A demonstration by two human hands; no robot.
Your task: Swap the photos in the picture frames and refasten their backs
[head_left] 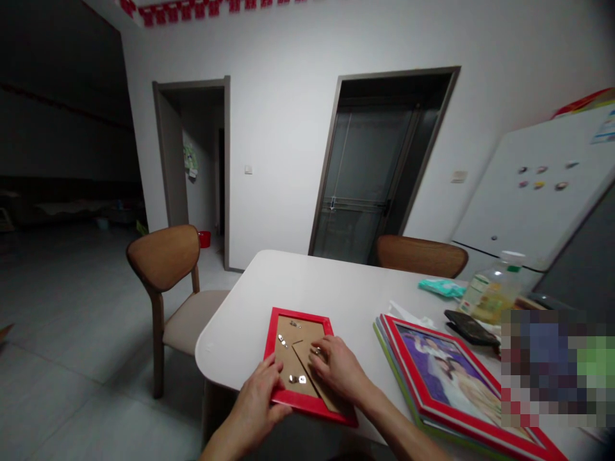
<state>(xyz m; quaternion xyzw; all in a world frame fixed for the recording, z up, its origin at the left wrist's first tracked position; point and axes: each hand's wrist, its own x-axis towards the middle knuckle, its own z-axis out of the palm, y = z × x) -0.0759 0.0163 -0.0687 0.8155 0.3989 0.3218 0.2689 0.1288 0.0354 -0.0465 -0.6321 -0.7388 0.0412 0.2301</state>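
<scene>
A red picture frame (307,402) lies back side up at the near edge of the white table, its brown backing board (288,358) showing with several small metal clips and a dark slanting slit. My left hand (262,394) grips the frame's lower left side, thumb and fingers around the red border. Over the right part of the backing, my right hand (336,368) has its fingers bent together at a small metal clip (317,350), which they partly cover.
To the right, a stack of frames with a red photo frame (418,384) on top lies beside a black phone (471,328), a plastic bottle (494,294) and a teal packet (439,287). Wooden chairs (166,259) stand at the left and behind the table (230,326).
</scene>
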